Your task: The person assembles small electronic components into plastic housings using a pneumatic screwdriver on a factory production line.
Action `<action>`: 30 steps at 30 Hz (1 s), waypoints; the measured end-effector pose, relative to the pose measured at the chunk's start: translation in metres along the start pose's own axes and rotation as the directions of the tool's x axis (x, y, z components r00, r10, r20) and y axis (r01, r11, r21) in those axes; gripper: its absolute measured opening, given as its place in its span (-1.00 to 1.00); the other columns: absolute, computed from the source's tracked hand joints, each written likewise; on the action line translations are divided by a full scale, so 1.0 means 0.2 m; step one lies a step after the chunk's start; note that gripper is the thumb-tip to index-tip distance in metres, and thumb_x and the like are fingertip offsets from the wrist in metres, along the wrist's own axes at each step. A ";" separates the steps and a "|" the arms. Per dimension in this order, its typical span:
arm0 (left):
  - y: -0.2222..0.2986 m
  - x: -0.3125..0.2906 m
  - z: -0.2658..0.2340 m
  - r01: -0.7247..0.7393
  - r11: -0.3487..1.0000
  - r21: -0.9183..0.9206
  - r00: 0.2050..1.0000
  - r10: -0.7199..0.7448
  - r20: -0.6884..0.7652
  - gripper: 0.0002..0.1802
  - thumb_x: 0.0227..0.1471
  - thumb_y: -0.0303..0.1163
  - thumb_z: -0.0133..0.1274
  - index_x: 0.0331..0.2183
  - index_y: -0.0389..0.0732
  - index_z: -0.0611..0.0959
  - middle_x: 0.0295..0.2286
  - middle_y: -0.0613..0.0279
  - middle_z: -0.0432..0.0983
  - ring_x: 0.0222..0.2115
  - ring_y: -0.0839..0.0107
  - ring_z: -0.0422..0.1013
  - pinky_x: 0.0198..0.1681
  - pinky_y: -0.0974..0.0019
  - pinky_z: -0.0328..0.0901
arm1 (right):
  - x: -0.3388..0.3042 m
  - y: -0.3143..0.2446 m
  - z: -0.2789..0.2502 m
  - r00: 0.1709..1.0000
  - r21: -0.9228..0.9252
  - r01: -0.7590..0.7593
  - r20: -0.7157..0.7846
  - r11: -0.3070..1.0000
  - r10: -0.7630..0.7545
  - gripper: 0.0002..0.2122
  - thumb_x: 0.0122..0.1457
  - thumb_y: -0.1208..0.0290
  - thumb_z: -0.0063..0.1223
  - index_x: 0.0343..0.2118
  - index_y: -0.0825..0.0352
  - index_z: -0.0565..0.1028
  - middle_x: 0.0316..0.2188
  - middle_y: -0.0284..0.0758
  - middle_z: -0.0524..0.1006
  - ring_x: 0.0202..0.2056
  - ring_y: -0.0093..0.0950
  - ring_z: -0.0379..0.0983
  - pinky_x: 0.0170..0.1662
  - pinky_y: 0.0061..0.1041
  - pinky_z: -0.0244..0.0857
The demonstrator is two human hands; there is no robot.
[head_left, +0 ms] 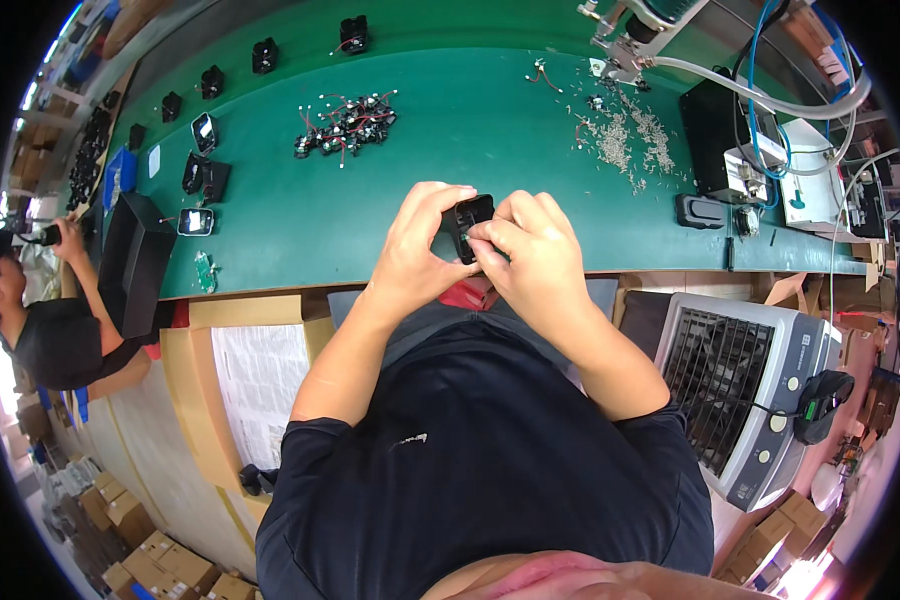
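At the near edge of the green bench, my left hand (417, 240) is closed around a small black plastic housing (476, 212), thumb below and fingers along its far end. The housing is tilted with its open hollow side showing. My right hand (536, 245) pinches inside it, thumb and forefinger together. Whatever lies between those fingertips is too small or hidden to make out. Beyond my hands lies a heap of small black parts with red wires (355, 125). Farther right, many tiny pale pieces (615, 140) are scattered on the bench.
Black housings with pale rims (196, 222) and a green circuit board (206, 272) lie to the left, near a black bin (135, 255). A machine with hoses (630, 55) stands at the far right, a black case (701, 211) nearer. A co-worker (55, 320) works at far left.
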State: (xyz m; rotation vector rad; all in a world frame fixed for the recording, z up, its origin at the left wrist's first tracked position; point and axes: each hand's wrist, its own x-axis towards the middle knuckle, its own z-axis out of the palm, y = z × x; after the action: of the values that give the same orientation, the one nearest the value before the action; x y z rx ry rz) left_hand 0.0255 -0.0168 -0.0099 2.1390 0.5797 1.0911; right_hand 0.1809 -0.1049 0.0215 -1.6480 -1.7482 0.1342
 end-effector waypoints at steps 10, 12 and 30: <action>-0.13 0.13 0.05 -0.017 1.000 -0.011 0.992 0.019 0.123 -0.16 -0.39 -0.54 0.49 0.04 -0.19 0.53 -0.06 0.05 0.44 -0.06 0.09 0.42 -0.02 0.16 0.42 | 0.06 0.08 -0.03 0.998 -0.025 -0.020 0.056 0.999 0.022 -0.79 -0.04 0.53 0.30 -0.27 0.28 0.65 -0.32 -0.31 0.47 -0.24 -0.27 0.42 -0.17 -0.25 0.33; -0.13 0.17 0.03 -0.023 0.998 -0.056 0.984 0.033 0.175 -0.14 -0.35 -0.52 0.50 0.07 -0.18 0.51 -0.03 0.04 0.40 0.00 0.09 0.39 0.03 0.15 0.40 | 0.12 0.07 -0.13 0.998 -0.061 0.012 0.065 0.998 -0.008 -0.74 -0.04 0.54 0.29 -0.22 0.28 0.64 -0.29 -0.28 0.47 -0.21 -0.23 0.42 -0.13 -0.23 0.34; -0.24 0.18 0.14 0.087 0.984 0.156 0.982 -0.112 0.155 -0.05 -0.34 -0.01 0.55 0.06 -0.18 0.51 -0.06 0.10 0.50 0.03 0.06 0.41 0.16 0.06 0.16 | 0.66 -0.10 -0.51 0.815 0.869 0.129 -0.367 0.477 0.449 -0.51 0.48 -0.13 -0.35 -0.03 0.25 0.43 -0.38 -0.38 0.51 -0.58 -0.59 0.38 -0.51 -0.61 0.33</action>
State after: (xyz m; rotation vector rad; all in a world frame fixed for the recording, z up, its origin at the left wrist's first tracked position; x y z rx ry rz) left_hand 0.0638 0.0291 -0.0371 2.2749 0.7016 0.8310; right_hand 0.2301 -0.0291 0.1633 -0.8987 -0.7640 0.5008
